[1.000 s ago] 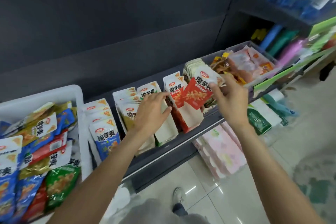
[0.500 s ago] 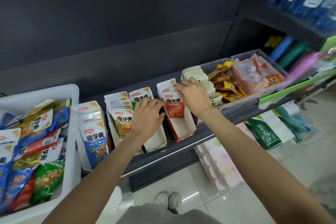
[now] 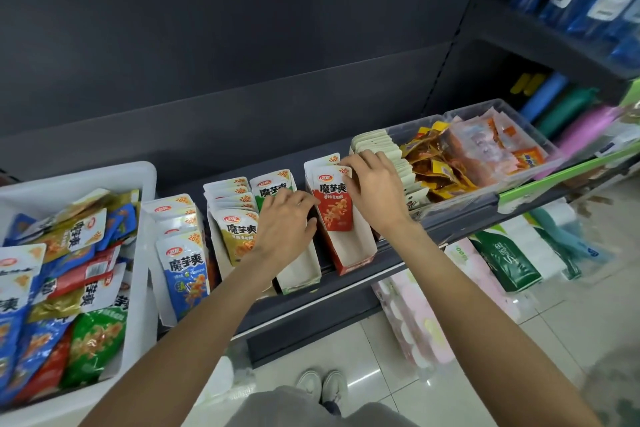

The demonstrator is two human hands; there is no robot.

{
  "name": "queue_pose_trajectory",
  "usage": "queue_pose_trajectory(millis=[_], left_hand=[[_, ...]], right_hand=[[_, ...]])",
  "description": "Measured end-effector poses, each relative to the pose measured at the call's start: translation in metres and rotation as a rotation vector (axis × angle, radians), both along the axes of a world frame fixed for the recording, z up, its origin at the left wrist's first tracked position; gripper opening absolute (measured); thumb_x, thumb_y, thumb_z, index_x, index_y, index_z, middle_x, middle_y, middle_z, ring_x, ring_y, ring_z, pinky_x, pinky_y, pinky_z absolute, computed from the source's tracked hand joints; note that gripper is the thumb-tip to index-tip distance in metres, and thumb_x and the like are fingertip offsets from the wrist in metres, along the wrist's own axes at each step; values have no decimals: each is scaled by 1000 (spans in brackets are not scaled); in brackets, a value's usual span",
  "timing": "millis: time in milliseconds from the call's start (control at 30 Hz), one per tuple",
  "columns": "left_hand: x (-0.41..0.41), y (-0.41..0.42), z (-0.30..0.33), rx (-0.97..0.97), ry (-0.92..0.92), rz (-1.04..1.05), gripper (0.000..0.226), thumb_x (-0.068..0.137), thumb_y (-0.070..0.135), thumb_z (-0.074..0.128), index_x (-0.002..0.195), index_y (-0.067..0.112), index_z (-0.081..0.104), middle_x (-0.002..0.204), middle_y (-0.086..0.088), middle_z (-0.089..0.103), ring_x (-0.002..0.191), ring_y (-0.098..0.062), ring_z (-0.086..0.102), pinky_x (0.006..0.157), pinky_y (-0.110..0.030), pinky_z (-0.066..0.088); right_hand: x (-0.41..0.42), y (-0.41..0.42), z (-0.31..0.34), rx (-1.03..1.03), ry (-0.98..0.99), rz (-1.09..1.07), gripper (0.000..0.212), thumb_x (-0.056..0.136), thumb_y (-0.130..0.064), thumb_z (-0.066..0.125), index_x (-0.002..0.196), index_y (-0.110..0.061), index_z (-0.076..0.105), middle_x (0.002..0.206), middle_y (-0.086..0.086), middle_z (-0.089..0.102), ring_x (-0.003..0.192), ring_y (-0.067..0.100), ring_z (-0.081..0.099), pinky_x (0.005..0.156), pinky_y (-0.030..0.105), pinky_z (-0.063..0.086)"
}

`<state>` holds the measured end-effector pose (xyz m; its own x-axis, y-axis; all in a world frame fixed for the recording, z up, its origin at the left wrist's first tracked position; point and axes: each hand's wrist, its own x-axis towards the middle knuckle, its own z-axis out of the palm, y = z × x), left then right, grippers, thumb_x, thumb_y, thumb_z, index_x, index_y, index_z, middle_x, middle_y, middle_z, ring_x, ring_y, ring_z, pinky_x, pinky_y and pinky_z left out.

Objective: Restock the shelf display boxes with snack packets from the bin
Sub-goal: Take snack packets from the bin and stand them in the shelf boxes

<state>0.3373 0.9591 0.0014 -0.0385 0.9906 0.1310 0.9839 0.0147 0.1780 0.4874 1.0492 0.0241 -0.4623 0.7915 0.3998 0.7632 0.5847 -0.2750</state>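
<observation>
Fingers of the right hand point(image 3: 372, 191) pinch the red packet's point(image 3: 332, 204) top, seating it upright in the red display box point(image 3: 349, 246). Left hand point(image 3: 285, 222) rests loosely curled on the neighbouring green box point(image 3: 298, 274), probably steadying it. Bin point(image 3: 138, 180) sits far left, pretty full.

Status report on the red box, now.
Right hand on red packet, seating it in red display box. Left hand rests on green box. Nothing blocking.

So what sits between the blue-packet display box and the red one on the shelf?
Head view: two boxes, one with yellow packets, then the green-packet box, which the left hand rests over.
</observation>
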Motion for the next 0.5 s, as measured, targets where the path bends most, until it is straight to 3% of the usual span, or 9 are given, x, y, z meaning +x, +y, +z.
queue_pose_trajectory(millis=[133,200,267,400,500], left_hand=[[-4,-15,14,204,-157,35,23,91,36,50,104,24,65,97,9,68,97,-14,57,83,-28,35],[-13,-35,27,357,-287,95,24,89,37,47,92,24,67,77,13,66,78,-7,58,79,-24,34],[-28,-60,39,469,-402,157,24,89,34,47,85,21,68,65,14,62,63,-4,55,74,-24,37],[-80,-121,60,514,-497,255,23,92,36,46,89,24,65,63,9,61,59,-9,57,53,-20,43],[-136,-169,58,377,-492,319,25,91,41,47,98,26,66,75,12,65,72,-3,60,55,-13,43]], right_hand=[[6,-32,13,-35,174,48,19,90,-20,61,108,-17,62,92,1,68,88,19,61,84,36,45],[-1,-50,24,-79,215,62,11,89,-20,61,100,-18,63,74,-2,67,67,17,62,72,32,49],[-15,-67,35,-172,172,84,7,90,-23,59,94,-21,64,68,-6,65,59,16,60,58,28,48],[-60,-103,49,-373,31,282,12,93,-29,56,100,-24,64,89,-7,71,64,6,57,56,19,39],[-104,-135,52,-442,-8,423,14,93,-29,55,104,-27,64,95,-8,70,73,7,61,61,20,46]])
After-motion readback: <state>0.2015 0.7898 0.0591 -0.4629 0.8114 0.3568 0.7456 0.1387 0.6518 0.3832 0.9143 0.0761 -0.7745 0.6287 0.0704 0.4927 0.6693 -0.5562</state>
